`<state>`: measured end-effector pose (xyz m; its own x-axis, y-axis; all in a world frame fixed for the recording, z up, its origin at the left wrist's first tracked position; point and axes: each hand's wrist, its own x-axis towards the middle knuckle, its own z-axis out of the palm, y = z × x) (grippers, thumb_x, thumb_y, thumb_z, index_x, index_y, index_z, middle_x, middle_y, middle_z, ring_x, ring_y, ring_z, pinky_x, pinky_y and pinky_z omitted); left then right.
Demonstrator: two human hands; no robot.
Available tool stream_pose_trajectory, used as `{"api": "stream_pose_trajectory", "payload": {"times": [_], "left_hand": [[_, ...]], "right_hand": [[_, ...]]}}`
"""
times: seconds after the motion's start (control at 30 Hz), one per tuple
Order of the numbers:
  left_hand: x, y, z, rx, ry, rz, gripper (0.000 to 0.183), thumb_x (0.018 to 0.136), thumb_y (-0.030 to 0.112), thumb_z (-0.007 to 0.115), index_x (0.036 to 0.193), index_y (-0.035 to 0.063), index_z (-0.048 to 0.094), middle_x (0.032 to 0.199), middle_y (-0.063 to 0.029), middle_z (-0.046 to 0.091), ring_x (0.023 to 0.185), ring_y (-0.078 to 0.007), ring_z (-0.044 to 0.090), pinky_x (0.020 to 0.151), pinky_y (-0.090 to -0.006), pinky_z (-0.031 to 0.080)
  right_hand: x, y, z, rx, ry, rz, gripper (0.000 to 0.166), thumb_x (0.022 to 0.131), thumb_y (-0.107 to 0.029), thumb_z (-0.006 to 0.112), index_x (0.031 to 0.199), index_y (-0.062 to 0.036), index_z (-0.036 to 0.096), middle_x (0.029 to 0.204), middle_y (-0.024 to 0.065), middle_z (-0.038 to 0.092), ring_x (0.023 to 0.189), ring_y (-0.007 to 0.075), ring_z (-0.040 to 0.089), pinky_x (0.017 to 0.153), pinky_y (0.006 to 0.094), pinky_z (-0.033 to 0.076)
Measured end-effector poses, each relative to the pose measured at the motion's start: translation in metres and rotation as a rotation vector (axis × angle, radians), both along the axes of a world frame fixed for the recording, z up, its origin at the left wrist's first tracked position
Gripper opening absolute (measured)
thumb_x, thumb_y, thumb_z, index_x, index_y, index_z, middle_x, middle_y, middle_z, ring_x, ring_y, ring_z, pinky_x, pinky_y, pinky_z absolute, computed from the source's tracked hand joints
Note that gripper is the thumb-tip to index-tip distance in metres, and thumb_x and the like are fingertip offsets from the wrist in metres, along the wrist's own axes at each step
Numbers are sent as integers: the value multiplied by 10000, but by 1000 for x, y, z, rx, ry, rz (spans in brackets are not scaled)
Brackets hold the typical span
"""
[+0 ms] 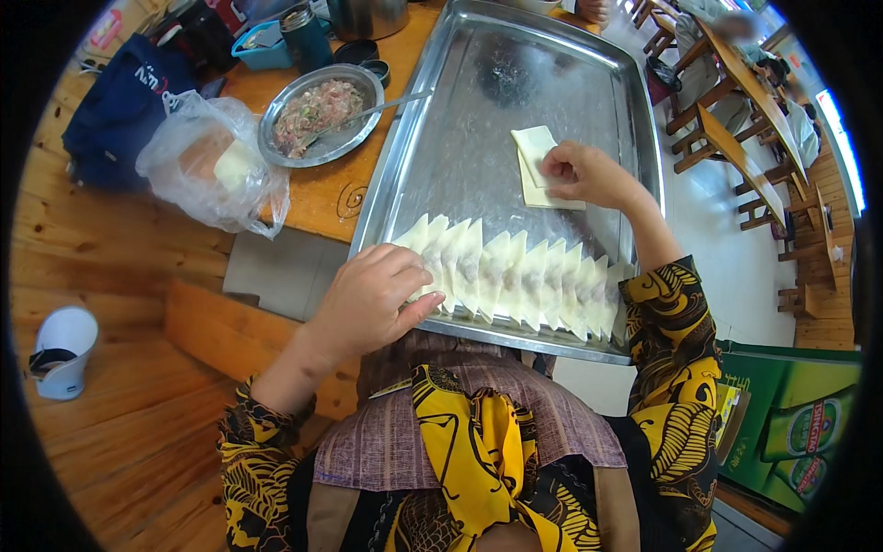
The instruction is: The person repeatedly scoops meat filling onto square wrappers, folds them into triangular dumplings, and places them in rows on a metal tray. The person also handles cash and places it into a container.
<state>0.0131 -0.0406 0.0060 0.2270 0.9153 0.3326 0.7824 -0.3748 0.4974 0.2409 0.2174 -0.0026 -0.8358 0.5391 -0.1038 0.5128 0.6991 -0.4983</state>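
Note:
A large metal tray (455, 138) lies before me, dusted with flour. Along its near edge stands a row of folded wontons (514, 276), pale and pointed, pressed side by side. My left hand (386, 290) is at the left end of this row, fingers curled over the last wontons; whether it grips one is hidden. My right hand (586, 176) has its thumb and fingertips on a stack of pale dough wrappers (538, 155) towards the tray's right side; the upper ones lie at an angle over the lower ones. Whether a wrapper is pinched cannot be seen.
Left of the tray, a metal bowl (376, 127) holds minced meat filling (324, 110), with a long metal utensil (403, 100) reaching onto the tray's rim. Beside it are a plastic bag (207, 159) with dough inside, a dark flask (307, 45) and a blue basket (265, 55). People sit at wooden tables at right.

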Motion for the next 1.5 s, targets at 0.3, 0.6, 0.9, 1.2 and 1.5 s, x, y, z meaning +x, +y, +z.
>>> {"api": "stream_pose_trajectory", "payload": {"times": [0.3,0.6,0.9,1.2,1.5], "left_hand": [[11,6,0,54,-276,91,102,772,51,597,863,8,617,888,-111,604,809,-239,582,719,-298,463],[-7,10,-5,17,-999,344,262,823,26,564,1083,-3,548,991,-66,592,863,-139,567,762,-246,461],[23,43,4,-72,-1002,112,376,815,96,623,1151,2,485,1087,-82,545,1033,-132,507,830,-265,446],[21,35,-5,-315,-1344,148,112,862,74,555,945,-1,542,831,-8,584,743,-54,551,661,-188,452],[24,43,-7,-391,-1398,87,83,878,82,496,929,29,537,797,18,557,709,-44,539,638,-187,452]], "right_hand": [[-6,-1,-3,44,100,52,82,743,-61,648,810,-23,619,830,74,576,742,201,548,676,272,443],[-19,-14,22,-121,214,-86,79,804,-99,592,831,-26,583,740,-2,558,700,105,535,627,236,422],[-68,-76,72,-869,387,35,119,810,-130,633,837,-19,603,688,-29,552,612,49,489,580,180,406],[-76,-80,54,-952,399,-7,114,833,-166,601,871,-59,612,725,-50,554,636,29,457,583,174,376],[-75,-83,44,-736,354,-15,108,853,-123,599,884,-19,595,778,-37,561,713,27,483,630,177,411]]}}
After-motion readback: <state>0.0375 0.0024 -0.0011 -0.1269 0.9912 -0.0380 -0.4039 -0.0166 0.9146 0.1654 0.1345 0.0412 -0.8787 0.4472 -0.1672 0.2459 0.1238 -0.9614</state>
